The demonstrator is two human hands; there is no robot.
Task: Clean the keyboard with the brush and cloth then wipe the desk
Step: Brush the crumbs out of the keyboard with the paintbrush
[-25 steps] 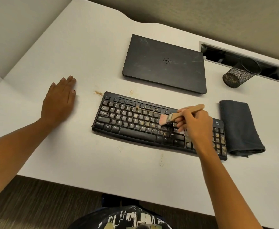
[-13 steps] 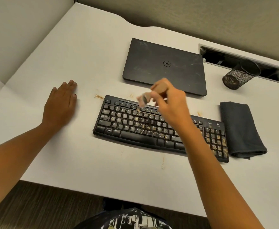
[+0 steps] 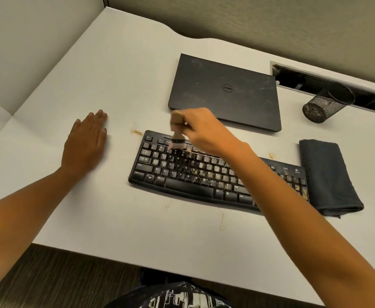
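Two hands, right hand (image 3: 206, 130) gripping brush (image 3: 177, 132), bristles below the grip on keyboard (image 3: 195, 174) top row, left hand (image 3: 85, 143) flat, fingers spread on desk (image 3: 115, 218)

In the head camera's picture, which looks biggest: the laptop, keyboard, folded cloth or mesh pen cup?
1. Laptop and keyboard: alike in area, so unranked.
2. Cloth.
3. Pen cup, smallest, though farthest from the camera.

Brush (image 3: 177, 138) now at keyboard's (image 3: 182, 174) upper-left keys
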